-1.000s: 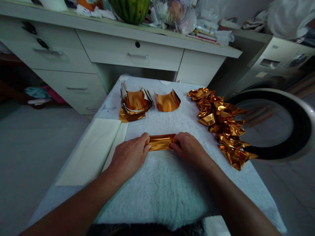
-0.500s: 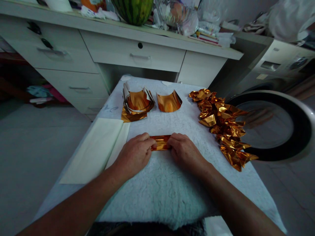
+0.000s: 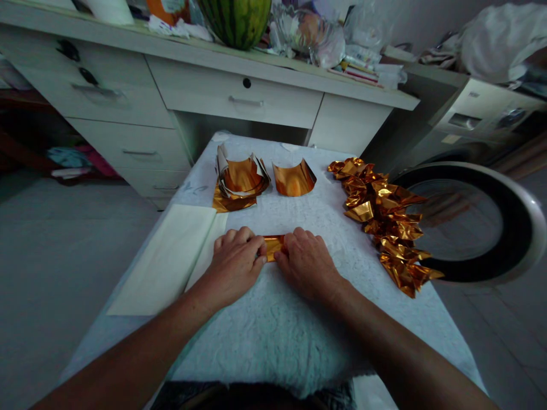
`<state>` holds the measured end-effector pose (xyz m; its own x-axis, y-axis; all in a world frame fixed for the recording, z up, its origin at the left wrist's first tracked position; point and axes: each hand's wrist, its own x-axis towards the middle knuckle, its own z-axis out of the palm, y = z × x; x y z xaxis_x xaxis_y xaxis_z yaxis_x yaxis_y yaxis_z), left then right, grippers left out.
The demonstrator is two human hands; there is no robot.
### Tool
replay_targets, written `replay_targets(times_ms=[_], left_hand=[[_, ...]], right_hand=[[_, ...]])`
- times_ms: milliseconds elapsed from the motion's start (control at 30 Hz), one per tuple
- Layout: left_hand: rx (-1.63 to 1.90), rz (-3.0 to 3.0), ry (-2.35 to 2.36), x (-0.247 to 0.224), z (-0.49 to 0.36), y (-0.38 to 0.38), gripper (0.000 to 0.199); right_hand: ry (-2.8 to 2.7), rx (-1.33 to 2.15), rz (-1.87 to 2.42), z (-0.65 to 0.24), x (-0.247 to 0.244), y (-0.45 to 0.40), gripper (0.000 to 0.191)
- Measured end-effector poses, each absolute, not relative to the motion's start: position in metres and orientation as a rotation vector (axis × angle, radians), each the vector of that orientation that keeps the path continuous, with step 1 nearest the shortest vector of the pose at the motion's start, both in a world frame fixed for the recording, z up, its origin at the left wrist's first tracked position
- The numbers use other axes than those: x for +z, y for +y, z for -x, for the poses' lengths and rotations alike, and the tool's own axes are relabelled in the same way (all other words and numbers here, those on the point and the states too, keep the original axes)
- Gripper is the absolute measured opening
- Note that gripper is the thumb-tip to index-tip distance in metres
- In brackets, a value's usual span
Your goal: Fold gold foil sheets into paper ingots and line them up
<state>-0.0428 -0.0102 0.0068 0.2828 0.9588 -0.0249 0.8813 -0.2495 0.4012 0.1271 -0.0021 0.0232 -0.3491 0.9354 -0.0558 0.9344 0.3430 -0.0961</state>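
A small strip of shiny gold foil lies across the middle of the cloth-covered table, between my hands. My left hand is closed on its left end, and my right hand grips the right end, fingers bent over it. The foil's ends are hidden under the fingers. Beyond them stand a curled stack of gold foil sheets with pale backs and a single curved gold sheet. Crumpled, folded gold foil pieces form a row on the right.
White paper sheets lie on the left of the light blue table cover. Behind is a white drawer desk bearing a watermelon and plastic bags. A washing machine's round open door is at the right.
My right hand has shifted left along the foil, so less of the strip shows. My left hand's fingers have moved slightly and spread a little at the knuckles. The view has shifted slightly.
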Motion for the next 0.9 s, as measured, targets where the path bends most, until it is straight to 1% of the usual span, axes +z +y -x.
replay_targets(times_ms=[167,267,467,667,900], left_hand=[[0.314,-2.208,1.656,0.005,0.044,-0.010,0.012],[0.322,-2.223,1.650,0.003,0.044,-0.011,0.013],[0.289,-2.214,1.651,0.006,0.043,-0.010,0.014],[0.289,-2.241,1.650,0.007,0.043,-0.010,0.014],[0.272,-2.235,1.649,0.007,0.043,-0.010,0.014]], right_hand=[[-2.503,0.132,1.861,-0.121,0.021,-0.006,0.046],[-2.483,0.134,1.881,-0.120,0.020,-0.007,0.049],[-2.493,0.181,1.838,-0.128,0.019,-0.005,0.039],[-2.486,0.317,1.834,-0.138,0.024,-0.003,0.026],[-2.433,0.382,1.902,-0.161,0.022,0.003,0.020]])
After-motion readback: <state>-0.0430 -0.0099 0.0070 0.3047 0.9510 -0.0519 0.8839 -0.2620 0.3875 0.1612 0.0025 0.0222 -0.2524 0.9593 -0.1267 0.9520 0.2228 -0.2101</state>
